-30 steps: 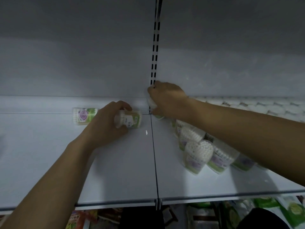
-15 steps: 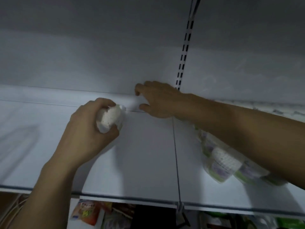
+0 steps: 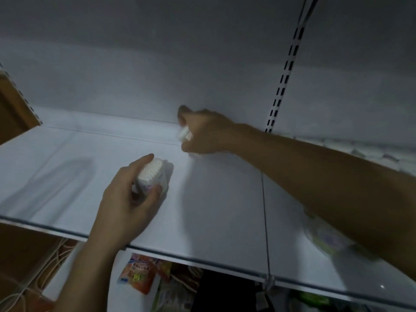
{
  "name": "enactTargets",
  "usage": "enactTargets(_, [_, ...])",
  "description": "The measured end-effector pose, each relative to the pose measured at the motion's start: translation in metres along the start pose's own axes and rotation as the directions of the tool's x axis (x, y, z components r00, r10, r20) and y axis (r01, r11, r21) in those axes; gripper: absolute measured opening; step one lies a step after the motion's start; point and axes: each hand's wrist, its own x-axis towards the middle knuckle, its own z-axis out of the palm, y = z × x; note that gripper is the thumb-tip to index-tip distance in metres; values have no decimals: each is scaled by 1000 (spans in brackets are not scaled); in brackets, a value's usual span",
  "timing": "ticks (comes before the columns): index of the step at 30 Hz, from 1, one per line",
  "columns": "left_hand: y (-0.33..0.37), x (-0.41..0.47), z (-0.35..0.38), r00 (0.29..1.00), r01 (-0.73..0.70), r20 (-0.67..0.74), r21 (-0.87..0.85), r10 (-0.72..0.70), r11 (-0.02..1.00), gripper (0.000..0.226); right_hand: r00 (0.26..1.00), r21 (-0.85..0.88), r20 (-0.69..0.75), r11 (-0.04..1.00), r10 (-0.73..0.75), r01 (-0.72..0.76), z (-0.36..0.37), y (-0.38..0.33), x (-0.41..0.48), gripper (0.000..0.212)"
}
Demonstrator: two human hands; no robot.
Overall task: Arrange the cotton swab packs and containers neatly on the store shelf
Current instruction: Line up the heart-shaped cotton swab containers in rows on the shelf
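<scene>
My left hand (image 3: 128,203) grips a clear cotton swab container (image 3: 152,176), its white swab tips facing up, just above the middle of the white shelf (image 3: 67,167). At the back of the shelf, against the rear wall, my right hand (image 3: 204,134) curls round another cotton swab container (image 3: 185,135), mostly hidden by the fingers. Under my right forearm, on the shelf's right section, lie more swab containers (image 3: 326,239), blurred.
A slotted upright rail (image 3: 281,86) runs up the back wall at the right. A brown wooden panel (image 3: 13,109) borders the shelf on the left. Below the shelf's front edge show a colourful snack packet (image 3: 139,273) and cords.
The view swung left and down. My left hand carried its container down toward the shelf's middle. My right hand went from open at the back wall to holding a container there.
</scene>
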Motion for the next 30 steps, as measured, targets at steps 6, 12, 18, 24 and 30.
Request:
enactTargets(6, [39,9,36,996,-85,30,-53,87,995,59,954,240,-187,953,234,-186,-76,39,-96,53])
enactTargets(12, [108,34,107,912,-210,328,-144,247,967,52,904,316,-253,913,344,-259,-99,74,-164,34])
enactTargets(18, [117,54,160,864,-274,392,-159,316,948,49,799,470,-443,864,407,-180,-94,85,-204,33])
enactTargets(24, [118,54,178,900,-225,331,-205,283,953,53,769,543,-470,829,433,-135,-96,92,-218,41])
enactTargets(30, [124,60,178,921,-105,335,-283,201,953,59,847,423,-370,881,382,-212,-103,98,-226,39])
